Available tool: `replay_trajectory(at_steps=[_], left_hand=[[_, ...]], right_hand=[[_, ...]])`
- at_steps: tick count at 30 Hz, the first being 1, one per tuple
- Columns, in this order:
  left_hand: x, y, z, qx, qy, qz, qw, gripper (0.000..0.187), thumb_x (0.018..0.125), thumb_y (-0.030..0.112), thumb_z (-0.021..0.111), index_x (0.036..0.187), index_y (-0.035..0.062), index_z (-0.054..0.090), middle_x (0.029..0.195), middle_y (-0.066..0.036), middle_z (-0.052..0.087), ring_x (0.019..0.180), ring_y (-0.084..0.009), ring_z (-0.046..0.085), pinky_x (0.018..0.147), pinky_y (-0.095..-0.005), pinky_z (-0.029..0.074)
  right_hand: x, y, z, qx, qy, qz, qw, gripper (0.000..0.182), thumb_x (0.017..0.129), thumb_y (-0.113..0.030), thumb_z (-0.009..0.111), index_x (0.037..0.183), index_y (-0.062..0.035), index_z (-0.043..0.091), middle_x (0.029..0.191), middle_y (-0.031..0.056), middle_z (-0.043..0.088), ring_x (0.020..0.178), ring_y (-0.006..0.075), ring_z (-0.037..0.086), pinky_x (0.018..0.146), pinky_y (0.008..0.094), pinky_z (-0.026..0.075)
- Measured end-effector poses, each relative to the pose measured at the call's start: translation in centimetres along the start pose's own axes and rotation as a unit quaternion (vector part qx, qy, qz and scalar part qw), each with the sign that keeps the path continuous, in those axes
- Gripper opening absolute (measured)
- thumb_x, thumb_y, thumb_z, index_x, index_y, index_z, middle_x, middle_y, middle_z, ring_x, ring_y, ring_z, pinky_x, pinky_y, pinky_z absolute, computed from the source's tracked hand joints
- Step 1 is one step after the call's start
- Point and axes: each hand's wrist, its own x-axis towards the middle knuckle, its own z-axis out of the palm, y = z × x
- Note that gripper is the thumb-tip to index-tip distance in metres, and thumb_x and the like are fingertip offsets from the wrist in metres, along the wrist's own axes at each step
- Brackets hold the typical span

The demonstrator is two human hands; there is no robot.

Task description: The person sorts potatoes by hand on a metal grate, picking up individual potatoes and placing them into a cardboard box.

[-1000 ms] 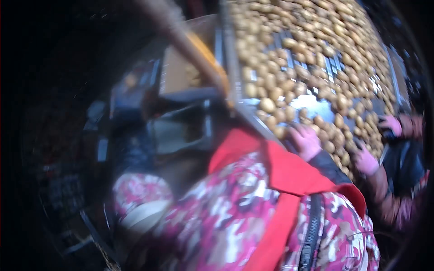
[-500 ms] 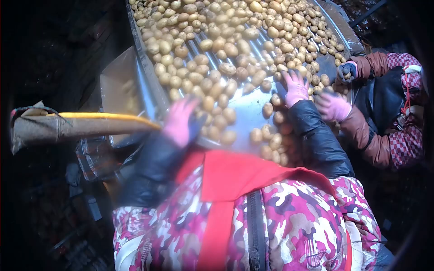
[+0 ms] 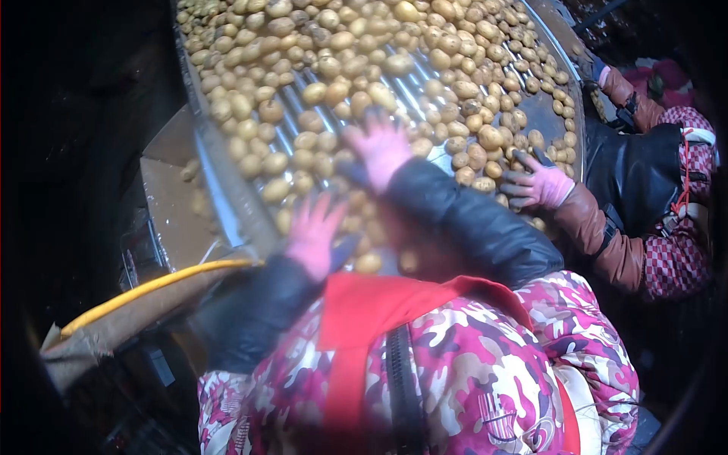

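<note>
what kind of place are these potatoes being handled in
Probably a potato sorting or packing line: potatoes spread over metal rollers, a cardboard box of potatoes beside it, and a gloved co-worker at the same line.

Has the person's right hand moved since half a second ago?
Yes: judged against the metal rollers, the right hand has moved left, to their near end.

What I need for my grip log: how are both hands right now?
Left hand: open, fingers spread over potatoes.
Right hand: open, fingers spread over potatoes too.
</note>
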Motion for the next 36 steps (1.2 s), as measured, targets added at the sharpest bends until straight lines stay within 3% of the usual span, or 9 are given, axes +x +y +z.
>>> replay_trajectory(at_steps=[6, 7, 9, 12, 15, 18, 20, 23, 36], left_hand=[[-1.7, -2.0, 1.8, 0.006, 0.069, -0.024, 0.997, 0.057, 0.089, 0.03, 0.078, 0.139, 0.0069, 0.063, 0.157, -0.022, 0.046, 0.143, -0.045, 0.045, 0.121, -0.0595, 0.033], [-1.6, -1.9, 2.0, 0.012, 0.087, -0.025, 0.996, 0.056, 0.09, 0.029, 0.077, 0.139, 0.0064, 0.063, 0.156, -0.022, 0.047, 0.141, -0.0452, 0.046, 0.12, -0.0583, 0.035], [-1.4, -2.0, 2.2, 0.013, 0.096, -0.016, 0.995, 0.056, 0.09, 0.028, 0.077, 0.14, 0.0075, 0.063, 0.154, -0.022, 0.05, 0.139, -0.0459, 0.048, 0.118, -0.0568, 0.037], [-1.5, -2.2, 2.1, 0.018, 0.102, -0.013, 0.994, 0.055, 0.09, 0.028, 0.077, 0.14, 0.0095, 0.064, 0.152, -0.023, 0.052, 0.138, -0.0461, 0.049, 0.117, -0.0553, 0.039], [-1.5, -2.2, 1.8, 0.016, 0.101, -0.024, 0.995, 0.054, 0.091, 0.028, 0.077, 0.14, 0.011, 0.064, 0.151, -0.022, 0.052, 0.138, -0.0457, 0.049, 0.117, -0.054, 0.04], [-1.5, -2.1, 1.8, 0.016, 0.104, -0.028, 0.994, 0.052, 0.091, 0.028, 0.076, 0.139, 0.0115, 0.065, 0.15, -0.022, 0.053, 0.138, -0.0452, 0.049, 0.117, -0.0534, 0.04], [-1.6, -2.2, 1.8, 0.018, 0.11, -0.028, 0.993, 0.052, 0.091, 0.028, 0.076, 0.139, 0.0117, 0.065, 0.15, -0.021, 0.053, 0.138, -0.0448, 0.05, 0.117, -0.0533, 0.04], [-1.3, -2.3, 2.0, 0.016, 0.114, -0.023, 0.993, 0.051, 0.091, 0.029, 0.076, 0.138, 0.0122, 0.066, 0.151, -0.02, 0.053, 0.138, -0.044, 0.05, 0.117, -0.0529, 0.041], [-1.5, -1.9, 2.0, 0.018, 0.116, -0.024, 0.993, 0.05, 0.093, 0.03, 0.074, 0.138, 0.0108, 0.066, 0.149, -0.023, 0.054, 0.136, -0.0442, 0.052, 0.116, -0.0531, 0.041]], right_hand=[[-10.2, 3.7, 0.9, 0.112, -0.097, -0.223, 0.964, 0.051, 0.094, -0.043, 0.068, 0.136, -0.0146, 0.064, 0.156, 0.0169, 0.048, 0.148, 0.0431, 0.039, 0.118, 0.0594, 0.035], [-11.1, 4.8, 0.9, 0.194, -0.06, -0.246, 0.948, 0.046, 0.094, -0.039, 0.069, 0.133, -0.0136, 0.067, 0.139, 0.0174, 0.062, 0.132, 0.0403, 0.056, 0.109, 0.0526, 0.047], [-11.3, 7.4, 0.9, 0.409, -0.118, -0.052, 0.904, 0.042, 0.094, -0.035, 0.069, 0.129, -0.0116, 0.068, 0.122, 0.0157, 0.07, 0.116, 0.0376, 0.066, 0.098, 0.0484, 0.053], [-8.1, 7.8, -5.7, 0.346, -0.09, 0.192, 0.914, 0.023, 0.099, -0.026, 0.068, 0.111, -0.0076, 0.076, 0.097, 0.0185, 0.072, 0.093, 0.0314, 0.074, 0.082, 0.0375, 0.057], [-4.0, 10.2, -3.5, 0.19, 0.021, 0.17, 0.967, 0.023, 0.096, -0.022, 0.068, 0.115, -0.0102, 0.075, 0.112, 0.0198, 0.071, 0.105, 0.0353, 0.071, 0.089, 0.0439, 0.056], [-1.0, 9.0, -2.2, -0.005, -0.05, 0.1, 0.994, 0.021, 0.093, -0.018, 0.065, 0.111, -0.0125, 0.073, 0.121, 0.0202, 0.069, 0.116, 0.0409, 0.066, 0.101, 0.0473, 0.052], [-0.2, 7.4, -4.5, -0.042, -0.115, 0.107, 0.987, 0.031, 0.099, -0.015, 0.058, 0.128, -0.0102, 0.07, 0.137, 0.0164, 0.063, 0.126, 0.0338, 0.065, 0.102, 0.0454, 0.054], [0.5, 7.3, -5.0, -0.071, -0.176, 0.091, 0.978, 0.031, 0.101, -0.015, 0.056, 0.128, -0.0114, 0.07, 0.137, 0.0161, 0.064, 0.127, 0.0333, 0.065, 0.103, 0.0451, 0.054], [-3.4, 7.2, -0.8, 0.113, -0.037, 0.167, 0.979, 0.032, 0.093, -0.015, 0.064, 0.124, -0.0076, 0.065, 0.121, 0.0236, 0.067, 0.116, 0.039, 0.067, 0.097, 0.0477, 0.053]])
